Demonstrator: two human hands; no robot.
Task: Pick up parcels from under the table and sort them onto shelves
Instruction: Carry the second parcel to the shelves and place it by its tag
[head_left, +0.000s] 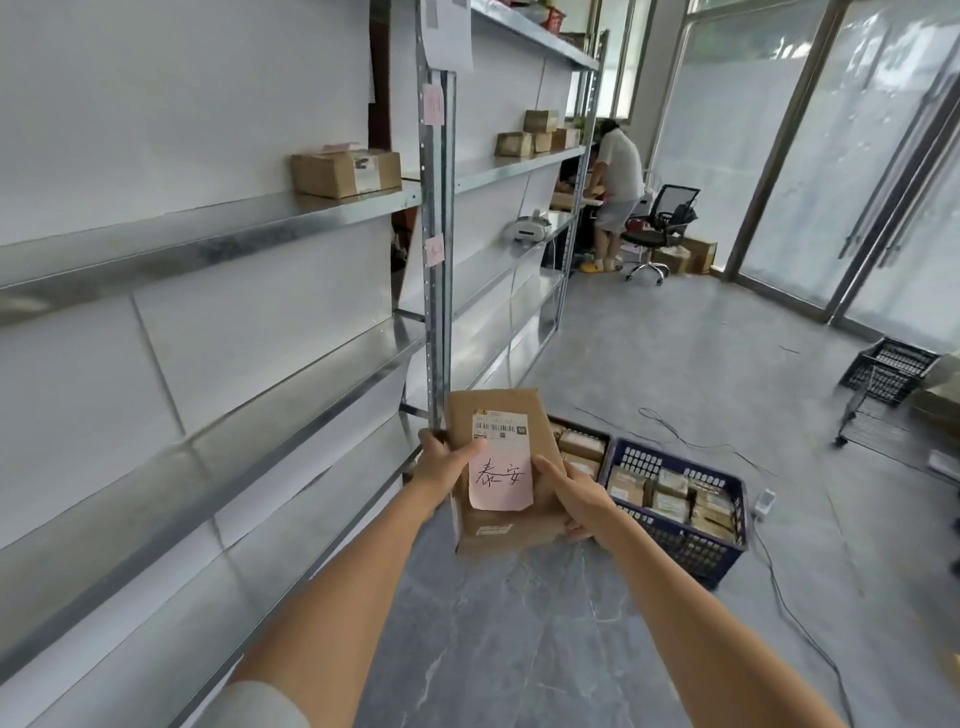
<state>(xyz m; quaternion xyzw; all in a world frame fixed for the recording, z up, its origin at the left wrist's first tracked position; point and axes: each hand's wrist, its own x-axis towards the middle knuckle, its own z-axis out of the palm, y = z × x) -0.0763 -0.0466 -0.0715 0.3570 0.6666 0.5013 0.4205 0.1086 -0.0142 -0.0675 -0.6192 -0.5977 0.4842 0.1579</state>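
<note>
I hold a brown cardboard parcel (540, 431) in front of me with both hands, its top face toward me. It carries a white barcode label and a pink handwritten note (501, 480). My left hand (441, 462) grips its left edge with the thumb on the note. My right hand (576, 493) grips its right side and lower corner. The parcel hangs above the floor beside the metal shelf upright (439, 249). The metal shelves (208, 244) run along my left.
One box (345, 171) lies on the near shelf and several boxes (537, 135) on the far one. A blue crate (680, 540) of parcels and a second crate stand on the floor. Cables cross the floor. A person (615, 192) and an office chair (660, 228) are at the back.
</note>
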